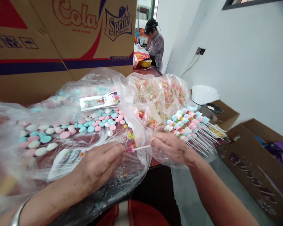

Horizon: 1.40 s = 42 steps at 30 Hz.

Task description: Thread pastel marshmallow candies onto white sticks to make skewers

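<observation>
My left hand (pixel 100 164) and my right hand (pixel 171 147) pinch the two ends of a thin white stick (pixel 141 147), which lies level between them with a small pink piece near the left end. Under my left hand spreads a clear plastic bag (pixel 68 94) of pink, blue and white candy discs (pixel 91 125). Small ring candies (pixel 130 135) lie in the bag near the stick. Just beyond my right hand rests a pile of finished candy skewers (pixel 187 122), with their white sticks pointing right.
Large Cola and Sprite cardboard boxes (pixel 61 40) stand at the back left. More bags of coloured candy (pixel 165 91) sit behind. A stack of white sticks in a container (pixel 204 94) and open cartons (pixel 257 163) are at the right. Another person (pixel 154 44) sits far back.
</observation>
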Motion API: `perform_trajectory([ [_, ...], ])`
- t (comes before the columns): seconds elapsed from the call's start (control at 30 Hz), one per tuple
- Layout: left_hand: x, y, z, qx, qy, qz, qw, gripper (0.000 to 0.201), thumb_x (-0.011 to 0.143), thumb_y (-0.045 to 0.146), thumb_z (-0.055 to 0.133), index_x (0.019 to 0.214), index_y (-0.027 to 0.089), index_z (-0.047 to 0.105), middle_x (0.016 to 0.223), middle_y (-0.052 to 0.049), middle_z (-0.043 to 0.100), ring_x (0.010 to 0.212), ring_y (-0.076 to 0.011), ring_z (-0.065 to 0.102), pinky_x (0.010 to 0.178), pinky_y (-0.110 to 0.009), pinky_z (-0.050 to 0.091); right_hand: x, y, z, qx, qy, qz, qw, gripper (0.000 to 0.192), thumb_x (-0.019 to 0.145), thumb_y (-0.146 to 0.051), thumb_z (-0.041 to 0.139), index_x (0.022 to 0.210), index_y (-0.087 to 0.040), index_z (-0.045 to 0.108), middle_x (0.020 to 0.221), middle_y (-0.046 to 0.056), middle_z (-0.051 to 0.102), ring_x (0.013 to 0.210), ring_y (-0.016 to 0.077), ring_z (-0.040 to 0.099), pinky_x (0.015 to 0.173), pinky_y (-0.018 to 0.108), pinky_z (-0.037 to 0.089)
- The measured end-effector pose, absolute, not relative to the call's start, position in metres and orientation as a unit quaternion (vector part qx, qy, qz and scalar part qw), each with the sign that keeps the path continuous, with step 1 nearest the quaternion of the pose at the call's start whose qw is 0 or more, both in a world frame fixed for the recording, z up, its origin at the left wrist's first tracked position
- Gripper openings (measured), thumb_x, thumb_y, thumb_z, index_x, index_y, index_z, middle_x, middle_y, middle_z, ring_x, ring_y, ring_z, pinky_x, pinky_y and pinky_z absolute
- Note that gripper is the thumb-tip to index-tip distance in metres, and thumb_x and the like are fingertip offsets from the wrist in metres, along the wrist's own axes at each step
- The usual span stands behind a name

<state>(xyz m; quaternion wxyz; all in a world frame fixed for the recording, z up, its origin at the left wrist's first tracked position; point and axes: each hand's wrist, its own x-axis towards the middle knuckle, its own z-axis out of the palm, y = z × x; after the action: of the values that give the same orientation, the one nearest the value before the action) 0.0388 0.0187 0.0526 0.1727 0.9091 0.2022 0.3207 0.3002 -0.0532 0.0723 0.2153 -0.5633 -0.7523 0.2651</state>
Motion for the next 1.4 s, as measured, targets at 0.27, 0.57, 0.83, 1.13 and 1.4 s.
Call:
perform_trajectory([
  [0.27, 0.06, 0.017, 0.061, 0.641, 0.436, 0.24, 0.584, 0.023, 0.079, 0.04, 0.067, 0.072, 0.018, 0.066, 0.061, 0.001, 0.062, 0.047, -0.0097, 0.053, 0.037, -0.016, 0.038, 0.331, -0.043, 0.029, -0.721, -0.684, 0.019, -0.11, 0.022, 0.091, -0.015, 0.047, 0.102, -0.015, 0.066, 0.101, 0.013, 0.068, 0.093, 0.0238, 0.064, 0.075, 0.03, 0.044],
  [0.57, 0.06, 0.017, 0.066, 0.523, 0.496, 0.213, 0.66, 0.025, 0.077, 0.042, 0.071, 0.075, 0.019, 0.061, 0.061, 0.002, 0.063, 0.033, -0.0042, 0.035, 0.026, -0.012, 0.023, 0.341, -0.047, 0.027, -0.709, -0.705, 0.014, -0.005, 0.024, 0.093, -0.011, 0.039, 0.1, -0.012, 0.062, 0.093, 0.013, 0.067, 0.086, 0.0238, 0.061, 0.073, 0.032, 0.042],
  [0.83, 0.078, 0.007, 0.07, 0.464, 0.434, 0.22, 0.74, 0.025, 0.077, 0.041, 0.071, 0.073, 0.019, 0.061, 0.054, 0.001, 0.063, 0.032, -0.0052, 0.036, 0.025, -0.012, 0.024, 0.328, -0.049, 0.038, -0.68, -0.654, 0.112, 0.311, 0.02, 0.094, -0.02, 0.043, 0.1, -0.017, 0.062, 0.099, 0.006, 0.068, 0.092, 0.0192, 0.061, 0.083, 0.03, 0.043],
  [1.13, 0.102, -0.005, 0.066, 0.428, 0.37, 0.244, 0.788, 0.024, 0.078, 0.036, 0.071, 0.076, 0.019, 0.055, 0.065, -0.002, 0.068, 0.037, -0.0085, 0.051, 0.024, -0.012, 0.027, 0.261, -0.052, 0.043, -0.531, -0.565, 0.377, 0.505, 0.016, 0.089, -0.029, 0.056, 0.082, -0.017, 0.064, 0.075, -0.001, 0.064, 0.073, 0.0132, 0.058, 0.071, 0.025, 0.046],
  [1.4, 0.094, -0.007, 0.059, 0.422, 0.41, 0.276, 0.76, 0.025, 0.074, 0.037, 0.074, 0.082, 0.02, 0.057, 0.065, 0.0, 0.069, 0.04, -0.011, 0.057, 0.025, -0.012, 0.029, 0.257, -0.047, 0.037, -0.525, -0.535, 0.444, 0.49, 0.018, 0.086, -0.033, 0.061, 0.089, -0.016, 0.064, 0.077, 0.0, 0.066, 0.07, 0.0131, 0.058, 0.065, 0.025, 0.046],
])
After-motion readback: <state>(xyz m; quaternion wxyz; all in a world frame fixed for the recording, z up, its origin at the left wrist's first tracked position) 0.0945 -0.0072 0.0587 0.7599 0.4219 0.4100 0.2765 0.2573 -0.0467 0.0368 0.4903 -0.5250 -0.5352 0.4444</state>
